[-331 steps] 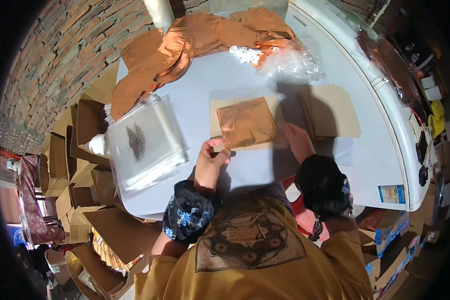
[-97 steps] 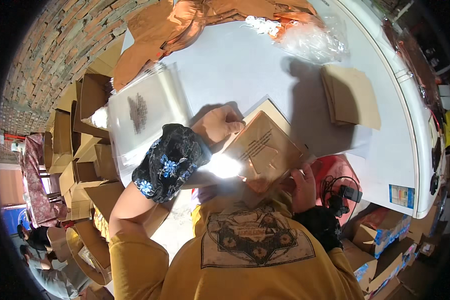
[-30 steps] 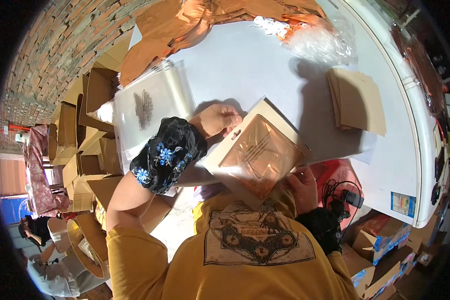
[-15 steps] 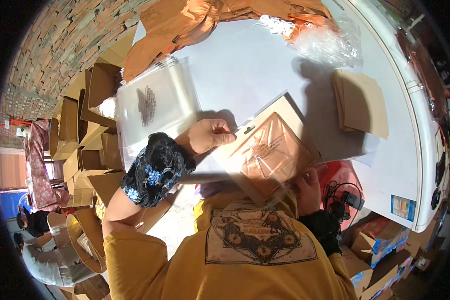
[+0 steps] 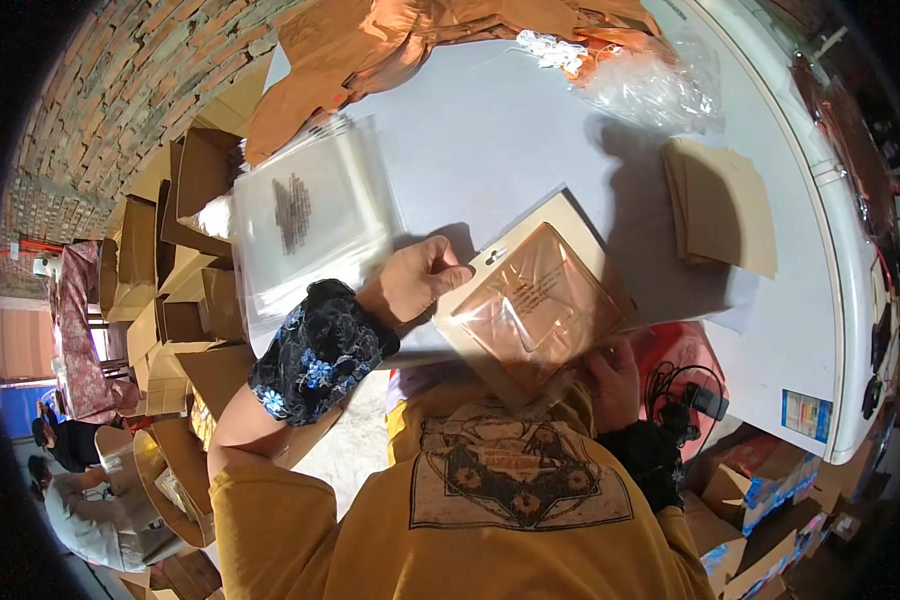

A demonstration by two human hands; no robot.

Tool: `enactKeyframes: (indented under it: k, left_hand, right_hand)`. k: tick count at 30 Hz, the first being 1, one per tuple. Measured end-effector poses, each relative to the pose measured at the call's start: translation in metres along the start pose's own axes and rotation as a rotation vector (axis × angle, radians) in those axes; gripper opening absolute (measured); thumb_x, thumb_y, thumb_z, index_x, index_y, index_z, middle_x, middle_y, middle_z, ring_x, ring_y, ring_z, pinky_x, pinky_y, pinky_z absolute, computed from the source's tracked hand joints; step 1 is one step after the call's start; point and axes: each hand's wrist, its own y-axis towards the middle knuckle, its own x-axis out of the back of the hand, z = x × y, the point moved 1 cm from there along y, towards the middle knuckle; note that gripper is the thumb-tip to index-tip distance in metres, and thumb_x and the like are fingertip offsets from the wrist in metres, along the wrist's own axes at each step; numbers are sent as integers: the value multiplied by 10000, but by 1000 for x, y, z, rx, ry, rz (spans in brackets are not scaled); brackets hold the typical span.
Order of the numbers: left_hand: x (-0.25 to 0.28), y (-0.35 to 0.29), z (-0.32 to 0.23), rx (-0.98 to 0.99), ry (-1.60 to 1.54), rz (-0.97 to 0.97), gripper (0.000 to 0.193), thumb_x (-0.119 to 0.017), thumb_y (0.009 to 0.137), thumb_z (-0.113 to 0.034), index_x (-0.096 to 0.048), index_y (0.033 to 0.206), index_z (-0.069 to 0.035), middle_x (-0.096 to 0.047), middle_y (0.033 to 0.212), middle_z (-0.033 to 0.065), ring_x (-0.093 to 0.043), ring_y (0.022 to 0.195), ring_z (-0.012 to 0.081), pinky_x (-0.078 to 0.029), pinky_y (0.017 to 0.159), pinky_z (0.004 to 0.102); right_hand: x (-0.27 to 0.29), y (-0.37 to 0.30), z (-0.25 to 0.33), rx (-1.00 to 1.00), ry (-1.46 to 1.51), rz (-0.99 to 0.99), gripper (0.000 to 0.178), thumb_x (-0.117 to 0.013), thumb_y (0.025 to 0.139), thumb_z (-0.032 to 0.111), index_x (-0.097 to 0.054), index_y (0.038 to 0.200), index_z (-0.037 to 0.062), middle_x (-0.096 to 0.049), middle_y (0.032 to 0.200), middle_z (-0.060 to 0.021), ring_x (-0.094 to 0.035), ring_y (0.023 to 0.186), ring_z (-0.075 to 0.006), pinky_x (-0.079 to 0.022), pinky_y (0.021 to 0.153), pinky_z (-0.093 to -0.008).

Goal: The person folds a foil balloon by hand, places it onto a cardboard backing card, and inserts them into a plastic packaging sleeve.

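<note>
Between my two hands, at the table's near edge, is a clear plastic packet (image 5: 535,305) with a pale backing card and a folded copper-coloured sheet inside. Thumb and fingers of my left hand (image 5: 420,280) pinch its upper left edge, near the hanging hole. My right hand (image 5: 613,380) grips the lower right edge, its fingers partly hidden beneath the packet. A stack of clear plastic bags (image 5: 310,215) with dark print lies just beyond my left hand. Farther off on the right is a small pile of tan cards (image 5: 720,205).
Copper-coloured foil sheets (image 5: 370,50) spread along the table's far side, beside white string (image 5: 552,48) and crumpled clear plastic (image 5: 660,90). Cardboard boxes (image 5: 195,300) crowd the left. Black cables (image 5: 685,400) hang over a red thing at lower right. Another person (image 5: 90,510) sits at far left.
The packet has tilted slightly in my hands, and the glare on its left side has lessened. My left forearm has shifted a little to the right.
</note>
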Motion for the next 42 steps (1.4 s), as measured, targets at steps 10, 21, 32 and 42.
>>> enactKeyframes:
  k: [10, 21, 32, 42]
  left_hand:
    - [-31, 5, 17, 6, -669, -165, 149, -603, 1014, -168, -553, 950, -43, -517, 743, -32, -464, 668, 70, -409, 607, 241]
    - [-3, 24, -1, -54, -498, 19, 239, -655, 988, -195, -605, 1143, -20, -654, 1014, 27, -591, 946, 113, -482, 877, 262]
    - [-4, 34, -3, -131, -398, 51, 145, -653, 986, -159, -614, 1025, -25, -622, 930, 8, -548, 888, 94, -454, 843, 254]
    - [-8, 43, -6, -121, -400, 50, 139, -630, 990, -123, -610, 1061, -5, -621, 921, 12, -552, 877, 98, -467, 823, 263]
  right_hand:
    - [-22, -8, 5, -7, 5, 40, 161, -626, 952, 70, -555, 1092, 103, -645, 1008, -57, -657, 885, -147, -555, 762, -282]
    - [-16, -3, 2, 14, -40, -2, 171, -605, 934, 17, -569, 1084, 91, -661, 991, -48, -667, 879, -151, -560, 761, -287]
    - [-18, -4, 5, 4, -48, 12, 159, -591, 900, -18, -561, 1029, 71, -663, 974, -60, -655, 869, -163, -552, 757, -294]
    - [-9, 0, 1, 13, -13, 79, 382, -586, 927, -28, -557, 1303, 35, -645, 1198, -54, -634, 1033, -174, -533, 889, -321]
